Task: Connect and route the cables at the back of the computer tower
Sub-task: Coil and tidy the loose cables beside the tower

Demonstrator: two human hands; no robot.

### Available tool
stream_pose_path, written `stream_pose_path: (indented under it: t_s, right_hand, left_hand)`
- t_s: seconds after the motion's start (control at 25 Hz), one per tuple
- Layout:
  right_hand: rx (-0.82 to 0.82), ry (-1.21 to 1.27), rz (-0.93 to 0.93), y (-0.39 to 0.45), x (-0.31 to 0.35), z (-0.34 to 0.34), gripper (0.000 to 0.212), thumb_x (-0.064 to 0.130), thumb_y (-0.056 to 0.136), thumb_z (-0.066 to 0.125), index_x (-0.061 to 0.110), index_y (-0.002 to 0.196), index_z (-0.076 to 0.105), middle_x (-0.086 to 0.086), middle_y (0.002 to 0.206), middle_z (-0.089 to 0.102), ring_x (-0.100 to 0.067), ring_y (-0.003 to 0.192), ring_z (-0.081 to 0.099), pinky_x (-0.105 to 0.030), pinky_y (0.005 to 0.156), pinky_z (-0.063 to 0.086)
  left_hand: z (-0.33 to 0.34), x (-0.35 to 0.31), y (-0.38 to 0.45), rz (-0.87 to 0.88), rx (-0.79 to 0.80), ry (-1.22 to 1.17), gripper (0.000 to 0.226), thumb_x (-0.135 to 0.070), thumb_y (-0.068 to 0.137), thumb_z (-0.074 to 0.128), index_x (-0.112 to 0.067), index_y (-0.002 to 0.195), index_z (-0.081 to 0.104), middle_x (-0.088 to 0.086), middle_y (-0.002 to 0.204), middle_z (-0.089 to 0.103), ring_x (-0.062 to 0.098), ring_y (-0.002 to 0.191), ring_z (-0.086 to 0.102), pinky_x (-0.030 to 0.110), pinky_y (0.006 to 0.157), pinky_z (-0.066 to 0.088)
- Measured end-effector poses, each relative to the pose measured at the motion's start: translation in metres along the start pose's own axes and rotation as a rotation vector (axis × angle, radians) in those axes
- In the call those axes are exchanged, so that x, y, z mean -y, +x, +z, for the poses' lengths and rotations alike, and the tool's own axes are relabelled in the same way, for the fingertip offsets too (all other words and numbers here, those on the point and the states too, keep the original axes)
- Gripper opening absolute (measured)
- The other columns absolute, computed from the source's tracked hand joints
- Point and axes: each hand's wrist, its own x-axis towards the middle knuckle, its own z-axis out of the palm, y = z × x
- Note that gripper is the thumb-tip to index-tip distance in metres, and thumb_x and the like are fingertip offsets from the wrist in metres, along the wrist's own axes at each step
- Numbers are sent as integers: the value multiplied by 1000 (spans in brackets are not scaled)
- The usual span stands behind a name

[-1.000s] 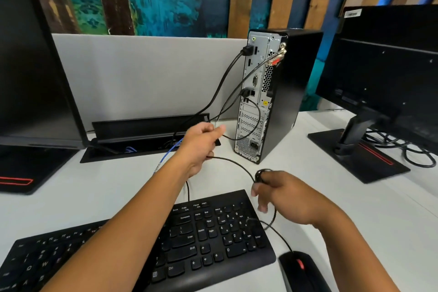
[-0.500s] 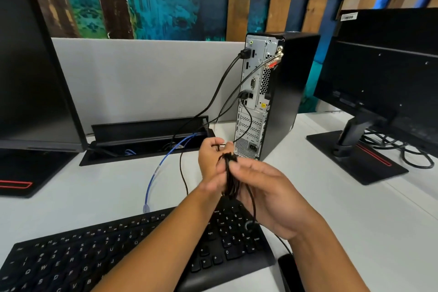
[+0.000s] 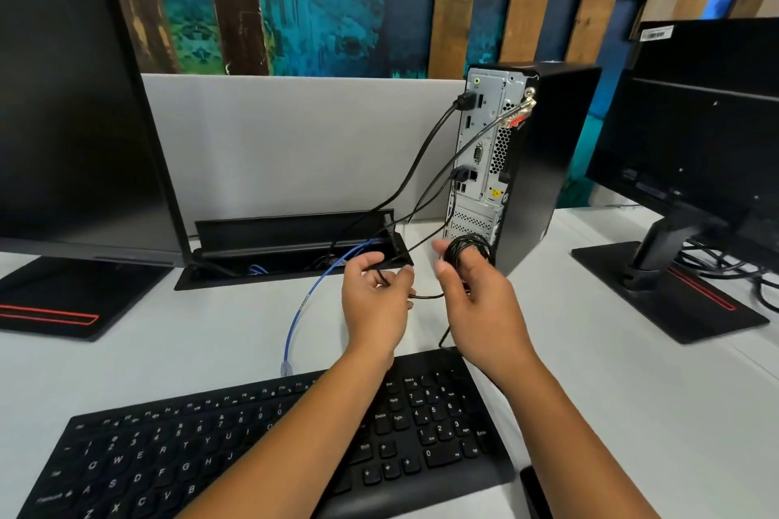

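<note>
A coiled black cable [image 3: 468, 251] is looped around the right hand [image 3: 480, 303] fingers (curled shut); at nine o'clock, its loose strand is pinched by the left hand [image 3: 377, 299].

the computer tower [image 3: 548, 164] at the far right is showing black side panels and a silver-grey rear plate with a yellow warning sticker. the cables [image 3: 415, 164] plugged into it are looking black, while the loose network cable [image 3: 310, 299] on the white desk [image 3: 611, 392] is showing blue. the near keyboard [image 3: 421, 434] is showing black with white legends. both monitor bases [image 3: 50, 308] are showing black with a red stripe. the far wall [image 3: 316, 0] is showing teal paint between brown wooden planks, above a pale grey divider [image 3: 295, 147].
</note>
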Motion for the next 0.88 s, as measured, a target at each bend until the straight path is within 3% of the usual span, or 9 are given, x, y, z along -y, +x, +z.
stream_pose_path:
  t_s: [0.12, 0.28, 0.4, 0.52, 0.64, 0.72, 0.8, 0.88]
  right_hand:
    - [200, -397, -40, 5, -17, 9, 22, 35, 101, 46, 21, 112, 60, -3, 109, 65, -24, 106, 59, -44, 89, 51]
    - [451, -426, -49, 5, -20, 27, 23, 39, 100, 47, 22, 89, 58, 2, 89, 68, -21, 91, 62, -40, 82, 51]
    - [516, -387, -72, 20, -21, 43, 21, 37, 99, 47, 26, 82, 49, 2, 83, 68, -20, 81, 61, -39, 76, 51]
    - [506, -446, -138, 41, -27, 55, 13, 30, 101, 47, 19, 95, 52, -9, 94, 67, -29, 87, 58, -35, 71, 44]
    - [561, -494, -159, 61, -37, 60, 11, 22, 99, 44, 18, 98, 54, -9, 91, 65, -31, 86, 57, -39, 73, 47]
    - [606, -498, -153, 74, -43, 64, 13, 20, 99, 42, 22, 96, 54, -4, 85, 62, -27, 81, 56, -37, 71, 47]
    - [624, -493, -137, 86, -50, 69, 19, 24, 98, 42, 28, 108, 57, -2, 89, 67, -25, 81, 60, -37, 70, 52]
    - [665, -442, -92, 100, -62, 76, 21, 25, 96, 42, 38, 104, 56, 5, 88, 70, -19, 81, 64, -38, 74, 56]
  left_hand:
    - [-13, -11, 8, 117, 58, 9, 27, -10, 91, 69, -16, 111, 53, 5, 75, 64, 9, 62, 68, 21, 53, 53]
    - [-33, -31, 35, 257, 160, 101, 20, -14, 98, 61, -14, 117, 53, 3, 78, 71, 11, 76, 72, 21, 64, 55]
    - [-47, -31, 49, 186, 270, 177, 31, -20, 101, 57, -19, 130, 49, -3, 99, 77, 7, 94, 72, 24, 84, 55]
    - [-52, -8, 52, -6, 262, 244, 47, -28, 97, 63, -16, 139, 47, -4, 110, 74, 10, 99, 70, 33, 92, 55]
    - [-46, 10, 59, -201, 352, 302, 44, -44, 92, 66, -8, 117, 66, 6, 104, 75, 12, 91, 70, 36, 91, 56]
    - [-39, 15, 71, -218, 373, 329, 39, -41, 95, 64, -4, 105, 71, 11, 94, 75, 16, 83, 65, 33, 83, 54]
    - [-35, 15, 86, -232, 322, 340, 33, -34, 97, 62, -3, 98, 73, 7, 79, 72, 18, 75, 59, 31, 74, 49]
    - [-30, 18, 101, -259, 275, 347, 26, -25, 99, 61, -3, 95, 73, 7, 68, 69, 16, 60, 58, 23, 64, 50]
